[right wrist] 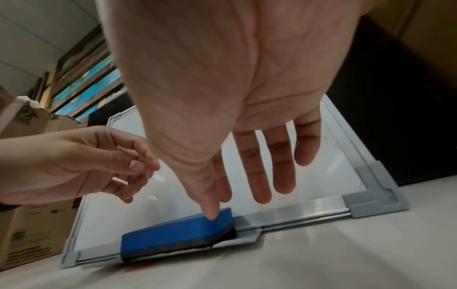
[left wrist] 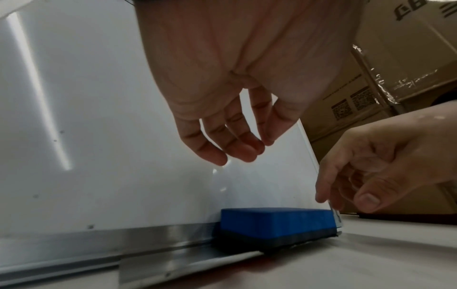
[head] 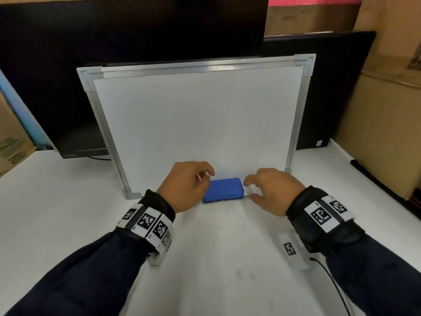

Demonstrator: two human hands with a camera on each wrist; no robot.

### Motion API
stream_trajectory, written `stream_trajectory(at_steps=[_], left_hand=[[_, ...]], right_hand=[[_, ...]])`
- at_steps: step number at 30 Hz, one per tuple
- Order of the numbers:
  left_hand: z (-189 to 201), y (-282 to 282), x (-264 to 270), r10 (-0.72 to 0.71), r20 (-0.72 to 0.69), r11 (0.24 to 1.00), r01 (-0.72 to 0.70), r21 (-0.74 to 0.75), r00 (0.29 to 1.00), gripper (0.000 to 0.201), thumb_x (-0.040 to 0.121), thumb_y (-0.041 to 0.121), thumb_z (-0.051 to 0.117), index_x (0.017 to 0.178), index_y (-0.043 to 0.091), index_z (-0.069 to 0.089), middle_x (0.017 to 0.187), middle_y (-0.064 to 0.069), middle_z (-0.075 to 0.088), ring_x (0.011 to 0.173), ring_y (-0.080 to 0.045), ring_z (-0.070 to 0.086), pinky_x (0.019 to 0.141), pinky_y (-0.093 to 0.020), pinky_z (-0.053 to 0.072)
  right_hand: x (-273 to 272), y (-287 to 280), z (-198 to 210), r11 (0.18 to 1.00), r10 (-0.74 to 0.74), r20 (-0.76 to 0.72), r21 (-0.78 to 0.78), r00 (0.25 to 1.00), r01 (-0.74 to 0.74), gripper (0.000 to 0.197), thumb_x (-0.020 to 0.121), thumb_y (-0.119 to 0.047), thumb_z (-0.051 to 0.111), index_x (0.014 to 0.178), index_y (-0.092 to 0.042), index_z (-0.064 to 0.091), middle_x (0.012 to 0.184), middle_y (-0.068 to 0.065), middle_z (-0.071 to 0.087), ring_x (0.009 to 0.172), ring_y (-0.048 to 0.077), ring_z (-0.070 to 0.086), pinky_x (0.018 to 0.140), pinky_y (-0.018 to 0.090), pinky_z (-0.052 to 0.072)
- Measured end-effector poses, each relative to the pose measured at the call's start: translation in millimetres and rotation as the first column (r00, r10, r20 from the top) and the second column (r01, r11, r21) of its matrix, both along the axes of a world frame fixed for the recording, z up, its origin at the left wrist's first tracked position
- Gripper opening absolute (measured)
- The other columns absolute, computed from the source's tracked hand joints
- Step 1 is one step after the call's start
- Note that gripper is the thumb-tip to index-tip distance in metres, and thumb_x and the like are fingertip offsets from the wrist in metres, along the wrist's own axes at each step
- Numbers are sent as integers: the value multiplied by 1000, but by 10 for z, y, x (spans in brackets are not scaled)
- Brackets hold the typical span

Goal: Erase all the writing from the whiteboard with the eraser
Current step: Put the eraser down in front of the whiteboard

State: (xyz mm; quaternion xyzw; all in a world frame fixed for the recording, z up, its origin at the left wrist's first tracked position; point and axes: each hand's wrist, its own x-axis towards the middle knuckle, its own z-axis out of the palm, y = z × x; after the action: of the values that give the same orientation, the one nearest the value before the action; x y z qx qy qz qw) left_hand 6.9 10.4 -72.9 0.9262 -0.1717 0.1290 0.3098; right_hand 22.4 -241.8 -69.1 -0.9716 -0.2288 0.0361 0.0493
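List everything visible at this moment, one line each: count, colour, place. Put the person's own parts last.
whiteboard: one, white with a silver frame, propped upright at the back of the table; no writing can be made out on it.
eraser: one, blue top with a dark pad, lying on the whiteboard's bottom tray between the two hands.
table: one, white, under everything.
monitors: two, black, behind the whiteboard.
cardboard boxes: several, brown, at the right and the far left.
cable: one, black, on the table by the right wrist.
left hand: fingers loosely curled above the eraser's left end, holding nothing.
right hand: relaxed, thumb tip at the eraser's right end; not gripping.
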Motion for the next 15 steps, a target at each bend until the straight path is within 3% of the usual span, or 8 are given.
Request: stream_trajectory(at_steps=[7,12,15], left_hand=[[19,-194,142,8,-12,1000,-8,18,1000,16,98,20,57,106,24,71,81,17,64,69,-3,61,67,-6,41],[5,-142,136,28,-26,1000,-27,15,999,15,97,20,59,102,25,71,78,12,66,69,-5,61,68,-12,46],[2,-66,137,60,-29,998,-61,-14,998,14,96,19,60,99,24,72,73,13,65,67,-3,61,63,-7,43]], right_hand=[[114,-81,19,999,-39,1,-20,999,39,33,96,-42,54,129,-34,57,102,-6,54,94,19,60,80,33,51],[158,-42,25,996,-74,-10,-48,997,73,21,96,-42,55,110,-29,64,92,-3,58,81,19,62,74,34,54],[170,47,58,997,-70,-22,-42,997,69,20,96,-41,53,99,-24,65,91,-1,59,79,21,62,71,33,53]])
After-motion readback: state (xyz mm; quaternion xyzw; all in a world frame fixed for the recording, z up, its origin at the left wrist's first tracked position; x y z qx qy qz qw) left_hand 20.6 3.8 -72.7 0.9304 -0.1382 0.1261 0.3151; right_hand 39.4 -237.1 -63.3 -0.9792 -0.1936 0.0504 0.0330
